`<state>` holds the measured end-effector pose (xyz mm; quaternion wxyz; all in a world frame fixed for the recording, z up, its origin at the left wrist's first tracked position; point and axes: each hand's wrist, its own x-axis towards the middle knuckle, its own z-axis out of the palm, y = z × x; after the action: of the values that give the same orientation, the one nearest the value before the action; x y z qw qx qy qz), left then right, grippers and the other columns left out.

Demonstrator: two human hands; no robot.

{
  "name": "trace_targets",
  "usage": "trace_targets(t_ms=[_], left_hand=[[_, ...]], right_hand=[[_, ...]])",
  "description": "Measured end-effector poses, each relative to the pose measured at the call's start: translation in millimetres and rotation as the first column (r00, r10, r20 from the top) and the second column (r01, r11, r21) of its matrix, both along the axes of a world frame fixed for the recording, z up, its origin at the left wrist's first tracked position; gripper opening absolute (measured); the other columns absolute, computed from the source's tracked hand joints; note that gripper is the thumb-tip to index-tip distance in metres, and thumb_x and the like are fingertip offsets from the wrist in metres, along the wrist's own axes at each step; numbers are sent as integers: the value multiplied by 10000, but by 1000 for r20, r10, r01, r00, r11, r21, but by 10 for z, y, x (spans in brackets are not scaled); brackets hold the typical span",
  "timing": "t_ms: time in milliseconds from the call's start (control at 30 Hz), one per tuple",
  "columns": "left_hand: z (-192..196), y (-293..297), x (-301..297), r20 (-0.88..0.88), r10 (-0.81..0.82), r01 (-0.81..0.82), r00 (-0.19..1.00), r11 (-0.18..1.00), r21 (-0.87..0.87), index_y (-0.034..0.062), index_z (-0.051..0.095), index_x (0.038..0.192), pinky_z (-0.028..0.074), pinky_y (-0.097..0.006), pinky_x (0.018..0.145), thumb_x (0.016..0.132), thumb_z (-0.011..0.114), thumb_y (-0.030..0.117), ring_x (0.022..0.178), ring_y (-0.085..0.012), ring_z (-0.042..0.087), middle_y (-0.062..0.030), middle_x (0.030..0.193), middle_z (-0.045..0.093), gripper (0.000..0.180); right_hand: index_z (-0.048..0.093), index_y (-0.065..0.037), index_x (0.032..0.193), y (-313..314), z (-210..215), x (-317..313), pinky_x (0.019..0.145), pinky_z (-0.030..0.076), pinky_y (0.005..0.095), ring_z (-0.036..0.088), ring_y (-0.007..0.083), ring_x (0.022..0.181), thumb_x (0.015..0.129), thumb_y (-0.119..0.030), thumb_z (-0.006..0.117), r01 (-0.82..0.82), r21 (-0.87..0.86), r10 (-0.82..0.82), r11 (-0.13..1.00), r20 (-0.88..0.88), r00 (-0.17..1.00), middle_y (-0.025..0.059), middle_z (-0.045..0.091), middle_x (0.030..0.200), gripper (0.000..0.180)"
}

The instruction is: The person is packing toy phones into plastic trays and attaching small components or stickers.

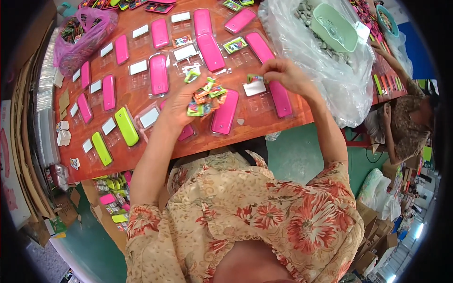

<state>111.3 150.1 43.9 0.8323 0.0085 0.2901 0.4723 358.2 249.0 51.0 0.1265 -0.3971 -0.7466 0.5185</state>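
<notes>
Head view looks down on a brown worktop (141, 96) spread with clear plastic blister trays, pink cases and lime green cases. The left hand (181, 106) is held above the worktop with its fingers (191, 92) curled together around a fanned bunch of small colourful packets (205, 96), which stick out just past the fingertips toward the right hand. The right hand (285, 75) hovers near it, its fingers (269, 70) pinched shut on a single small packet (255, 78) of the same kind. Directly under that pinch lies a white card (255, 88) in a clear tray, and just beside the right fingers a long pink case (271, 73) runs along the worktop. Below the left fingers sits another pink case (225, 113). Beyond the right hand, well apart from the fingers, a big clear plastic bag (339, 80) holds a pale green basket (335, 28). Far off to the left fingers' side lies a lime green case (126, 126).
</notes>
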Motion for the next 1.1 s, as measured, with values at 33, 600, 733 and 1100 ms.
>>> trace_targets(t_ms=[33, 600, 733, 1100], left_hand=[[3, -38, -14, -77, 40, -44, 996, 997, -55, 42, 488, 929, 513, -343, 494, 757, 574, 138, 717, -238, 581, -109, 806, 554, 214], [-58, -135, -88, -194, 198, -187, 961, 980, 74, 356, -82, 1264, 517, -346, 579, 709, 557, -70, 777, -213, 558, -147, 959, 480, 948], [-39, -218, -95, -344, 134, -99, 929, 988, 119, 223, 61, 1286, 515, -315, 569, 695, 543, -91, 712, -186, 574, -112, 880, 518, 825], [-17, -299, -724, -262, 170, -140, 950, 982, 129, 5, 493, 896, 504, -287, 434, 758, 567, 139, 575, -213, 582, -132, 747, 569, 206]], right_hand=[[558, 3, 809, -56, -17, 8, 631, 414, 241, 514, 107, 683, 713, -15, 537, -21, 121, 9, 992, 102, 995, 38, 553, 715, 99], [541, 0, 835, -256, 6, -1210, 548, 396, 234, 482, 74, 627, 724, -121, 574, -126, -39, 119, 991, -139, 983, 34, 531, 663, 167], [515, -12, 808, -254, -72, -1291, 611, 391, 186, 468, 45, 703, 747, -56, 553, -199, -164, 173, 966, -162, 972, -15, 507, 747, 84], [510, -31, 784, 202, 118, -992, 542, 372, 170, 474, 40, 627, 757, -45, 534, 18, -104, -35, 994, -168, 985, -13, 524, 683, 38]])
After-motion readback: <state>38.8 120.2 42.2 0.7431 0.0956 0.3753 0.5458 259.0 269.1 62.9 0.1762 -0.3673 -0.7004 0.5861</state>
